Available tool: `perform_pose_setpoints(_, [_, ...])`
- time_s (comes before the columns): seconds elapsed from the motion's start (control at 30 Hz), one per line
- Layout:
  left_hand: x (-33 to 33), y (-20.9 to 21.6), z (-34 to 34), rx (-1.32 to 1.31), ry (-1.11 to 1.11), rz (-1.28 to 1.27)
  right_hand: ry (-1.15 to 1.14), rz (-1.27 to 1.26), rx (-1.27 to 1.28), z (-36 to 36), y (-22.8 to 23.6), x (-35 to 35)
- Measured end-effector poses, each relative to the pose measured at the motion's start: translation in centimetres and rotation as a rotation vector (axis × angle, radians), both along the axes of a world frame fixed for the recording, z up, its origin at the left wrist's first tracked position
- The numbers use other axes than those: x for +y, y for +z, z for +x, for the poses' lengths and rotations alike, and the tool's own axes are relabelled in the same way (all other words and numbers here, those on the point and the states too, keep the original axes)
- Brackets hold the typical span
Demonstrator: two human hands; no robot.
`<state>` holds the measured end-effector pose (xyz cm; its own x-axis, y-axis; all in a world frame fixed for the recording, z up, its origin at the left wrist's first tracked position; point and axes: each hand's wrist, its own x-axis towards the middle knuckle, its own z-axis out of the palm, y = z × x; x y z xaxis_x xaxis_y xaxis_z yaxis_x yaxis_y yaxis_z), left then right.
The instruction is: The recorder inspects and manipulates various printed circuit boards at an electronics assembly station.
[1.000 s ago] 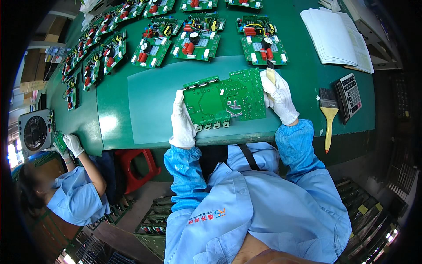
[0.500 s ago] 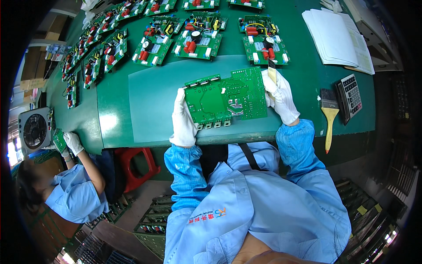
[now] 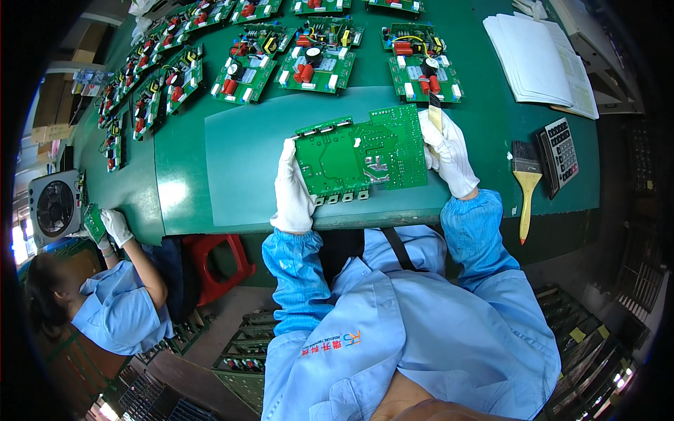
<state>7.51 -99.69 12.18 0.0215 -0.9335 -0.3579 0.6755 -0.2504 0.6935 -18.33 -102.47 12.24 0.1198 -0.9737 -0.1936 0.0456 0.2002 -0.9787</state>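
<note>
A green circuit board (image 3: 337,158) is held up above the front of the bench, its soldered side facing me. Several metal tabs (image 3: 342,199) stick out along its near edge. My left hand (image 3: 292,193), in a white glove, is closed on the board's left edge. At the right edge my gloved right hand (image 3: 449,158) is closed, steadying the board, with a small brush (image 3: 436,118) also gripped in its fingers. The brush's dark bristles point away from me. The parts on the board's other side are hidden, as are some of my fingertips.
Several assembled boards (image 3: 309,70) stand in rows at the back and left of the green bench (image 3: 484,126). To the right lie papers (image 3: 526,59), a wide brush (image 3: 526,186) and a calculator (image 3: 559,156). A co-worker (image 3: 119,295) sits at left near a fan (image 3: 56,203).
The circuit board and both hands have hardly moved; the board sits slightly higher in the view. My grip on it and on the small brush is the same.
</note>
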Motion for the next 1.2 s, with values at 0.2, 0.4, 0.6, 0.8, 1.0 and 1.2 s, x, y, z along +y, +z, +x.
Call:
perform_pose_setpoints(0.2, [-0.1, 0.0, 0.1, 0.005, -0.007, 0.051, -0.04, -0.086, 0.004, 0.4, -0.6, -0.1])
perform_pose_setpoints(0.4, [-0.1, -0.1, 0.0, 0.01, 0.006, 0.013, -0.014, -0.003, 0.007, 0.4, 0.5, 0.0])
perform_pose_setpoints(0.6, [0.0, -0.2, 0.2, 0.038, -0.008, 0.015, -0.086, -0.109, 0.018, 0.9, -0.7, -0.3])
perform_pose_setpoints(0.8, [-0.1, -0.1, 0.0, -0.015, 0.01, -0.001, -0.075, -0.103, 0.021, 0.4, -1.2, -0.2])
perform_pose_setpoints(1.0, [-0.2, -0.2, 0.2, 0.049, 0.014, -0.001, -0.038, -0.063, -0.023, 0.3, -0.8, -0.1])
perform_pose_setpoints(1.2, [0.0, 0.0, 0.3, 0.064, -0.003, 0.016, -0.051, -0.067, -0.004, 0.5, -0.8, -0.2])
